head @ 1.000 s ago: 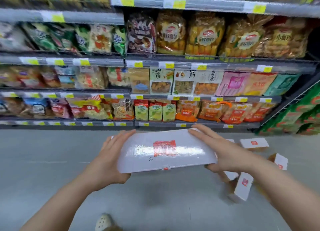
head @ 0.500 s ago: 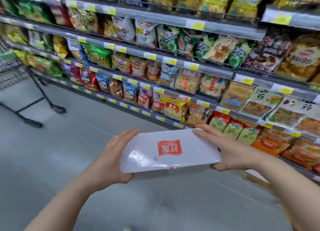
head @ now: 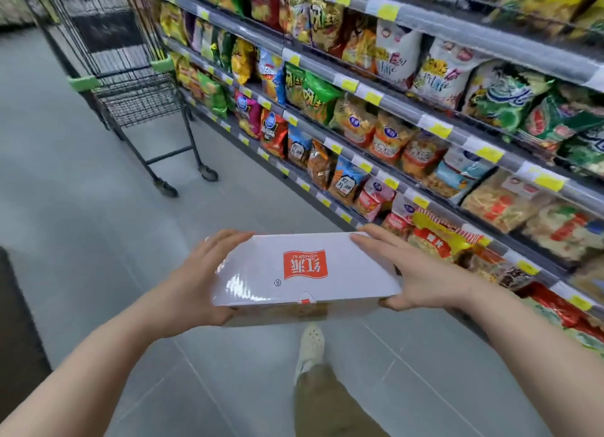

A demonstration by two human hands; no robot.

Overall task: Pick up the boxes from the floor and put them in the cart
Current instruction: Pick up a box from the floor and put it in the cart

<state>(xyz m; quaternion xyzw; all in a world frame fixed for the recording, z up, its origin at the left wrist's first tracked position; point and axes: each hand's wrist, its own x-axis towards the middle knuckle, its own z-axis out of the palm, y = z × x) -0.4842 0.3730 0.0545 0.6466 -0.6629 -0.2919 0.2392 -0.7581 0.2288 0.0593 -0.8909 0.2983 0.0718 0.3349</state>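
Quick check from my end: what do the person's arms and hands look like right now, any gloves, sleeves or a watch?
Both forearms are bare as far as the view shows; no sleeve edge is in view. The left hand and right hand have no gloves, and no rings, watch or wristband show. Lower down, a khaki trouser leg and a pale perforated clog are visible.

White red-logoed box (head: 304,269) held level, cart (head: 130,86) well ahead.

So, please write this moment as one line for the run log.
step: carry to cart | white box: held at both ends | left hand, right hand: gripping | cart: ahead left, not reached
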